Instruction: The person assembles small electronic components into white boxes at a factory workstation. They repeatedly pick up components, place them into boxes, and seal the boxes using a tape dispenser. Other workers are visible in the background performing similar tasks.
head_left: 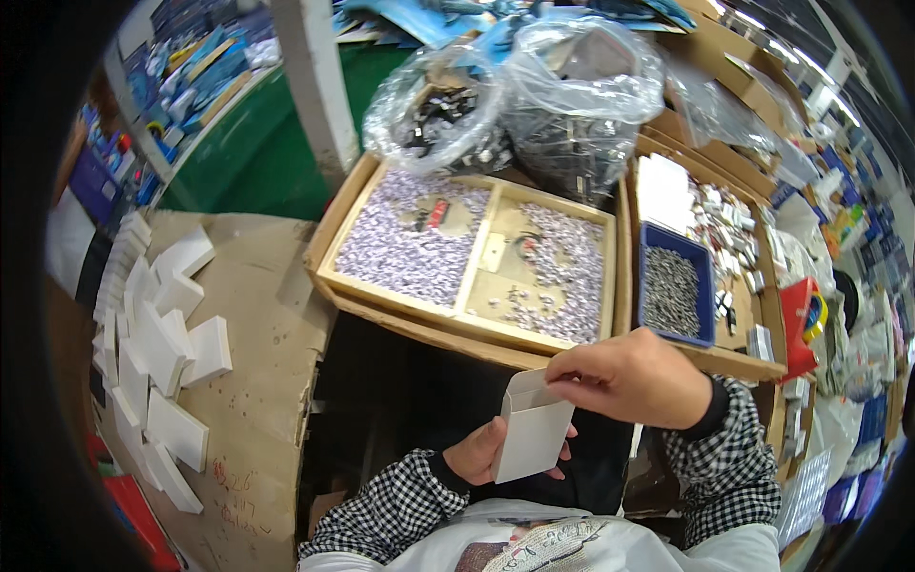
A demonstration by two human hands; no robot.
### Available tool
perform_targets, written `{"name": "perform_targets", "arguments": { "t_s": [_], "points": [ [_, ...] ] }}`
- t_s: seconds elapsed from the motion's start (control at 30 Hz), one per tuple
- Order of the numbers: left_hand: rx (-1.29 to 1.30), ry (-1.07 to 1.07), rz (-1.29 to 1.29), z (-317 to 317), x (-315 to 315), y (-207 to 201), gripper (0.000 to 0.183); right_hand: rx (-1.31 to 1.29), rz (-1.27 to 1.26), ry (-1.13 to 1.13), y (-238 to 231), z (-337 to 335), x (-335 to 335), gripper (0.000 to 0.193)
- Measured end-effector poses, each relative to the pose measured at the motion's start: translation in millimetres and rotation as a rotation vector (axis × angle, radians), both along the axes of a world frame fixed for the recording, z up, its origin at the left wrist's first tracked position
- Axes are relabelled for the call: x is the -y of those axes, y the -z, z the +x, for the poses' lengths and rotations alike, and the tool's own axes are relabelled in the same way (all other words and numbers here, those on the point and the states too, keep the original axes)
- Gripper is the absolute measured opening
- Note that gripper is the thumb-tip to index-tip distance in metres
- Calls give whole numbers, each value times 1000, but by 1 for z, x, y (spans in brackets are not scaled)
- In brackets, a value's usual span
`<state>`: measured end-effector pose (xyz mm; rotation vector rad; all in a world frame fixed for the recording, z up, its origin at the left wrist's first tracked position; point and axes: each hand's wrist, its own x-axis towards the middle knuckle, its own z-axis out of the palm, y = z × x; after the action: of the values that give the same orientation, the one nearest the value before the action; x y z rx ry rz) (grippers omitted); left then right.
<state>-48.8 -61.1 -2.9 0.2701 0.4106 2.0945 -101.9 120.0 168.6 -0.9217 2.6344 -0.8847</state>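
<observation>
A small white cardboard box (534, 434) is tilted in front of my body, its top end open with a flap standing up. My left hand (479, 450) is closed around its lower part, thumb on the near face and fingertips showing at the right side. At the box's open top is my right hand (629, 377), its fingers curled and pinched together over the right edge. Whatever those fingers may hold is hidden from view. Just beyond the hands lies a wooden tray (467, 250) with two compartments of small pale pieces.
White boxes (176, 424) lie piled on a cardboard surface (262, 419) at left. Plastic bags (581, 105) of dark parts stand behind the tray. To the right, a blue bin (707, 286) holds small dark metal pieces, beside loose small parts. A post (315, 86) rises at the back.
</observation>
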Motion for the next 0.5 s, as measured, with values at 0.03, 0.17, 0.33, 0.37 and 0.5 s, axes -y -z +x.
{"name": "perform_targets", "arguments": {
  "t_s": [0.03, 0.17, 0.33, 0.37, 0.5],
  "points": [
    [-12, 7, -24, 1, -3, -3, 100, -26, 31, -4, 5, 6, -2, 15],
    [-94, 73, -100, 8, -17, -9, 99, -65, 12, 57, 13, 31, -19, 17],
    [-125, 140, -44, 19, -35, -6, 101, -182, -44, 115, 19, 56, -37, 16],
    [-120, 149, -12, 20, -38, -6, 100, -157, -22, 136, 20, 60, -40, 17],
    [-127, 221, -54, 24, -46, -7, 109, -35, -68, 236, 25, 79, -50, 19]
  ]
}}
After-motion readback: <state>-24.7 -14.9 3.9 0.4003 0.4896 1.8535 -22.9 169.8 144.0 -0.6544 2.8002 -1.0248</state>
